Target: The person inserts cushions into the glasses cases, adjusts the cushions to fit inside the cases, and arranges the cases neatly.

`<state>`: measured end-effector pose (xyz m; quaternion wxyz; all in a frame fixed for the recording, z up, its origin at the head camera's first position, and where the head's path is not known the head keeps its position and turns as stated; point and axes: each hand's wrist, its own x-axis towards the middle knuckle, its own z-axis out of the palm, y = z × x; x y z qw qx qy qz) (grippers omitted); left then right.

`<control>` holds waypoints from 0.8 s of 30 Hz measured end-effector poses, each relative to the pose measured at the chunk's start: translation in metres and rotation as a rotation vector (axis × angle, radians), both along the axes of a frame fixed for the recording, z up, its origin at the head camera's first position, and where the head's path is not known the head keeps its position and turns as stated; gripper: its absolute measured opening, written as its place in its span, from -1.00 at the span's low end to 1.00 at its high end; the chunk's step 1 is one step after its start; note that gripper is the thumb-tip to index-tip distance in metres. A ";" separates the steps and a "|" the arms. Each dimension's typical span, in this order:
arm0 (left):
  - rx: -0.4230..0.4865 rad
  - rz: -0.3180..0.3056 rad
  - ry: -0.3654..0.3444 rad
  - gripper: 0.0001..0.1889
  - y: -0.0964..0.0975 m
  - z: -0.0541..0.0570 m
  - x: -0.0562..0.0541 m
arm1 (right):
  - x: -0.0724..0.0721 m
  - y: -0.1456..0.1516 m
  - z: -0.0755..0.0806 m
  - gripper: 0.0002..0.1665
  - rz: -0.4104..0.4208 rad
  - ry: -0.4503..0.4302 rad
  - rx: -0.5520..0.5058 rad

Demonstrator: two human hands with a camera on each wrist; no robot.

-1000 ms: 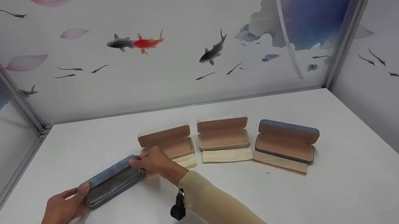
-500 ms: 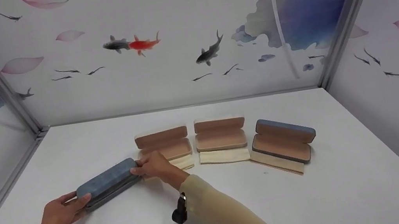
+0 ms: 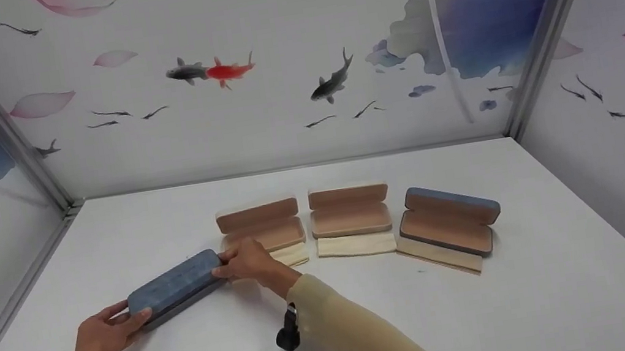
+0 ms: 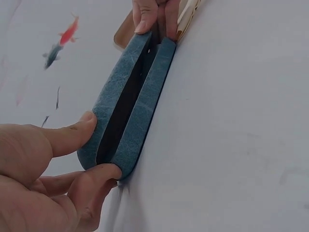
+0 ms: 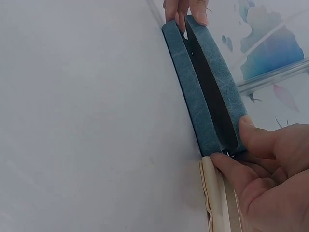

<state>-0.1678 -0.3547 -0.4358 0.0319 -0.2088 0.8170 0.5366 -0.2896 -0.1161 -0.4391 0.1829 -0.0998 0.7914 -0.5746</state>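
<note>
A blue glasses case (image 3: 175, 284) lies slanted at the left of the table, held by both hands at its ends. My left hand (image 3: 104, 338) grips the left end, thumb on the lid and fingers lower down. At the other end my right hand (image 3: 252, 263) pinches lid and base between thumb and fingers. Both wrist views show the lid (image 4: 116, 92) still ajar, a dark gap running along the front above the base (image 5: 190, 92). The inside is too dark to make out. Whether the case touches the table I cannot tell.
Beside the right hand stands a glasses case (image 3: 259, 213) with its lid raised, partly hidden. A similar pale one (image 3: 351, 219) and a blue one (image 3: 450, 229) stand further right, lids up. Folded cream cloths (image 3: 356, 244) lie before them. Printed walls (image 3: 282, 136) border the white table (image 3: 372, 327).
Both hands have lowered the blue case's lid from well raised, with the dark interior showing, to a narrow gap. The other cases stay as they were.
</note>
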 end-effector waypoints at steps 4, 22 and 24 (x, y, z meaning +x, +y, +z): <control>-0.019 0.024 0.001 -0.10 0.003 -0.004 -0.002 | 0.001 0.002 -0.001 -0.61 -0.021 0.023 0.032; 0.000 0.052 0.013 -0.07 0.001 -0.007 -0.003 | 0.004 -0.002 0.002 -0.59 -0.017 0.130 0.133; 0.006 0.067 0.018 -0.05 0.001 -0.009 -0.003 | 0.006 -0.005 0.004 -0.54 -0.025 0.143 0.157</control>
